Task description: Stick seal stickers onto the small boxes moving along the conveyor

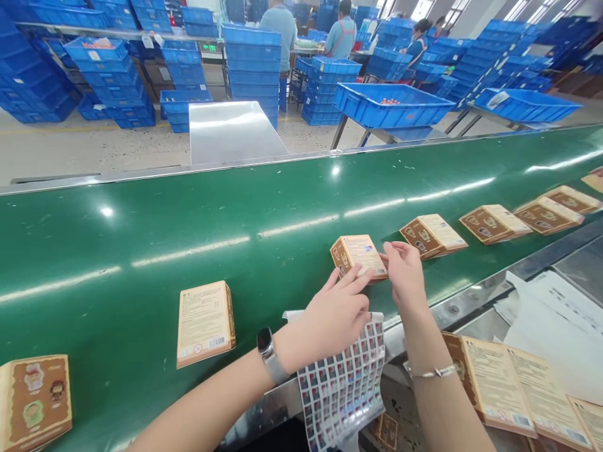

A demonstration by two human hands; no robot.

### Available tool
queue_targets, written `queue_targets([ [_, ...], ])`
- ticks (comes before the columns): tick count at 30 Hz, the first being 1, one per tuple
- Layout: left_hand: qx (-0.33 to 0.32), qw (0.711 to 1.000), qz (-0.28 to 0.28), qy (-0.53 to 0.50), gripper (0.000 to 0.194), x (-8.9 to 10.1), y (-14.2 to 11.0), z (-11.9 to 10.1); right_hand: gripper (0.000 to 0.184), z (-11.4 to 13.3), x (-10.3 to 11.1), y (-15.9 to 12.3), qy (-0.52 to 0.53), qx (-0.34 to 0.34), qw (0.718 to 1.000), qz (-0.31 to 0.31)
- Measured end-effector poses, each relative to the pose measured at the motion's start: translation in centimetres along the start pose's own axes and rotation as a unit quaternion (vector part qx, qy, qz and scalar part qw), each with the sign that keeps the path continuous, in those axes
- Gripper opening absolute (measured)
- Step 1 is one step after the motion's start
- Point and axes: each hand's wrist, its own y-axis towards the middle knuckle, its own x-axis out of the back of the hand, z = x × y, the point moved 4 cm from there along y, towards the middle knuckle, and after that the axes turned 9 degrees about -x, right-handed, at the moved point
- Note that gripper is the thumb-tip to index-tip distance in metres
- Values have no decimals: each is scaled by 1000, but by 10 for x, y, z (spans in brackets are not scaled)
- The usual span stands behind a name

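A small brown-and-cream cardboard box (360,251) lies on the green conveyor belt (282,251), a small shiny sticker (368,249) on its top face. My left hand (336,311) reaches over from the left, its forefingers resting on the box's near edge. Its lower fingers curl over a sheet of small shiny stickers (342,383), which hangs down past the belt's near edge. At the box's right edge my right hand (404,270) is closed in a pinch, thumb against the box; anything between its fingertips is hidden.
Similar boxes lie left (207,320) and right (431,235) along the belt. More boxes (499,383) and white paper sheets (556,320) are at the near right. Beyond the belt stand a metal table (230,132), blue crates (391,103) and several people.
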Motion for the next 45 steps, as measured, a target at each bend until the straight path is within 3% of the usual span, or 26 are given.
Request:
queue_targets([
  [3, -4, 988, -58, -145, 16, 23, -20, -7, 27, 23, 19, -28, -11, 90, 995, 34],
  [5, -14, 950, -76, -302, 15, 37, -42, -11, 25, 41, 27, -58, -32, 160, 976, 143],
  [7, -15, 877, -55, -477, 28, 43, -66, -13, 26, 52, 29, -88, -52, 191, 949, 244],
  [9, 32, 795, -104, -596, 50, 42, -88, -5, 26, 57, 26, -110, -60, 200, 934, 290],
  [10, 73, 774, -132, -615, 58, 38, -98, 2, 26, 57, 22, -118, -59, 203, 930, 302],
  [12, 114, 761, -204, -606, 67, 28, -112, 18, 25, 56, 11, -127, -49, 205, 922, 324],
  [17, 64, 731, -223, -641, 73, 6, -122, 32, 24, 50, -11, -132, -48, 204, 902, 378],
  [21, 107, 737, -236, -625, 72, 10, -131, 27, 25, 50, -16, -136, -48, 203, 892, 402],
  [25, 120, 771, -114, -614, 57, 33, -125, 9, 26, 53, -12, -138, -46, 194, 904, 377],
  [27, 128, 834, -96, -528, 42, 50, -119, 4, 28, 55, -10, -138, -50, 185, 909, 370],
  [30, 142, 941, -73, -299, 22, 66, -111, 1, 32, 56, -11, -139, -65, 171, 901, 395],
  [32, 160, 972, -66, -158, 18, 69, -108, 1, 30, 54, -14, -142, -95, 162, 886, 424],
  [34, 169, 978, -62, -102, 19, 66, -106, 1, 27, 52, -18, -148, -132, 170, 863, 456],
  [37, 187, 971, -67, -130, 17, 58, -106, 1, 20, 47, -20, -154, -162, 192, 840, 482],
  [41, 231, 955, -80, -168, 20, 50, -110, 2, 18, 39, -13, -154, -176, 173, 846, 474],
  [45, 227, 956, -71, -169, 19, 40, -112, 2, 19, 38, -6, -152, -195, 192, 834, 478],
])
